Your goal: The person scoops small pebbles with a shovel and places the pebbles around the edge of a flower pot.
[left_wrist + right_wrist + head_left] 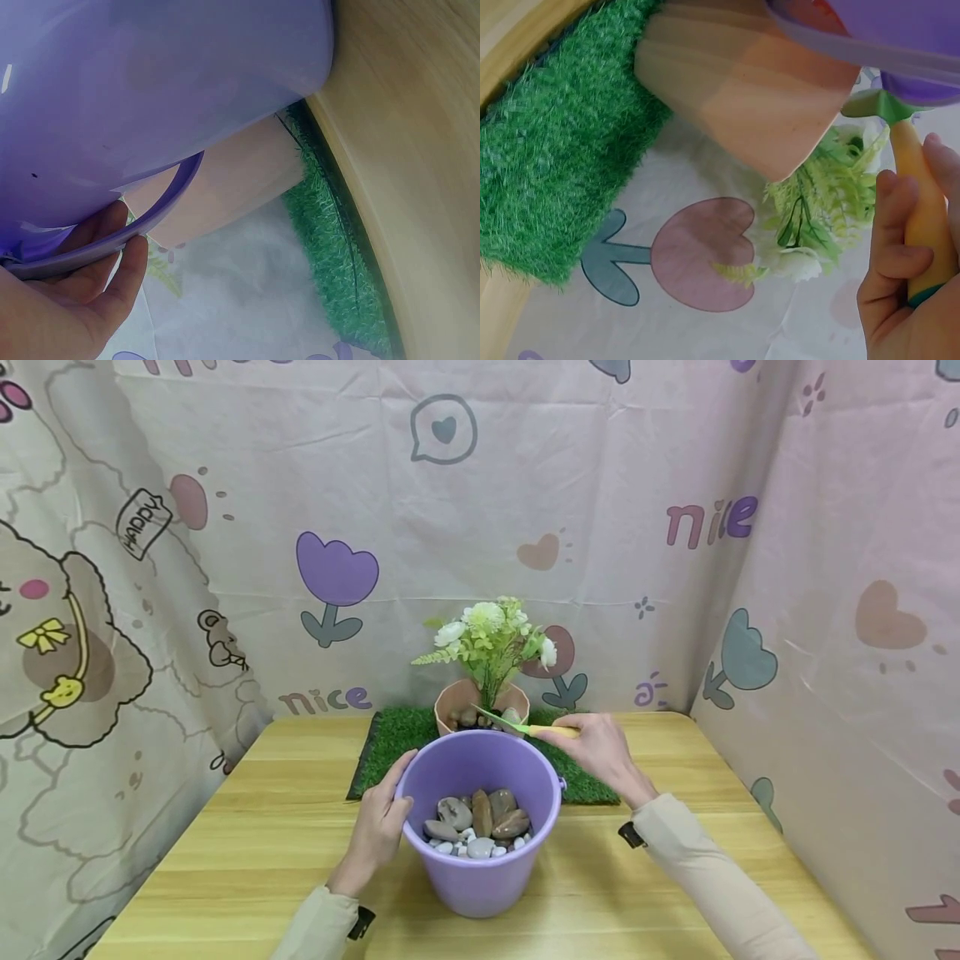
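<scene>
In the head view my left hand (380, 822) grips the left rim of a purple bucket (480, 881), which is tilted toward me. Grey and brown stones (482, 812) and small white pebbles lie inside it. The bucket's handle (176, 187) shows near my left fingers in the left wrist view. My right hand (596, 747) holds a small garden trowel by its yellow handle (922, 202). Its green blade (501, 720) reaches over a peach flowerpot (444, 710) with white flowers (483, 618), green leaves and stones in it. The bucket hides the pot's lower part.
A green artificial grass mat (405, 727) lies under the pot at the back of the wooden table (247, 843). Behind and beside the table hang printed cloth sheets (465, 510).
</scene>
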The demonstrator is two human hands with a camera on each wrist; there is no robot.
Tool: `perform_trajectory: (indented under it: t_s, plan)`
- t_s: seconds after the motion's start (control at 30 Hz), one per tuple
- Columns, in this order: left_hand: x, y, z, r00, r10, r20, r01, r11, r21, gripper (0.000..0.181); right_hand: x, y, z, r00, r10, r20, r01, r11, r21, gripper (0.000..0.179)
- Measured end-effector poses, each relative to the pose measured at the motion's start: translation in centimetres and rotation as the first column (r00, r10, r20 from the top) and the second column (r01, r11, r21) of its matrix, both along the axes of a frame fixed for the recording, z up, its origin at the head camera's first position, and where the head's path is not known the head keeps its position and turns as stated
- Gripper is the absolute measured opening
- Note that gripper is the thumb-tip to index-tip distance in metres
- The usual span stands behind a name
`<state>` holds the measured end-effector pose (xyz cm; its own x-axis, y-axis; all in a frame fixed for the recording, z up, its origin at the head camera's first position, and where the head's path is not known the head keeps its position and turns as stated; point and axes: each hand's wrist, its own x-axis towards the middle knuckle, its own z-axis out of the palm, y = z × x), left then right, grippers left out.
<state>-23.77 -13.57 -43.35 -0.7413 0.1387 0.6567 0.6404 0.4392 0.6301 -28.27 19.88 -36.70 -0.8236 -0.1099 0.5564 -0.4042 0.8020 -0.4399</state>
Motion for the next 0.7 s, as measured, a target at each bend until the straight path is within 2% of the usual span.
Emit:
perform_trajectory:
  t_s: [0.1, 0.37, 0.53, 0.7]
  plan:
    - [0.0, 0.0, 0.0, 1.0, -0.005, 0.003, 0.005, 1.0, 0.0, 0.061, 0.5, 0.0, -0.2, 1.0, 0.015, 0.027, -0.015, 1.0, -0.019, 0.036]
    - [0.1, 0.1, -0.1, 1.0, -0.007, 0.004, 0.007, 1.0, 0.002, 0.061, 1.7, 0.5, -0.5, 0.999, 0.048, 0.018, -0.046, 0.995, -0.085, 0.031]
    - [0.0, 0.0, -0.1, 1.0, -0.002, 0.002, 0.002, 1.0, 0.002, 0.062, 2.1, 0.8, -0.5, 0.991, 0.128, -0.024, -0.13, 0.989, -0.072, 0.026]
    - [-0.1, 0.0, -0.1, 1.0, -0.002, 0.005, 0.002, 1.0, 0.0, 0.062, 2.4, 0.9, -0.6, 0.966, 0.252, -0.051, -0.252, 0.968, 0.004, 0.023]
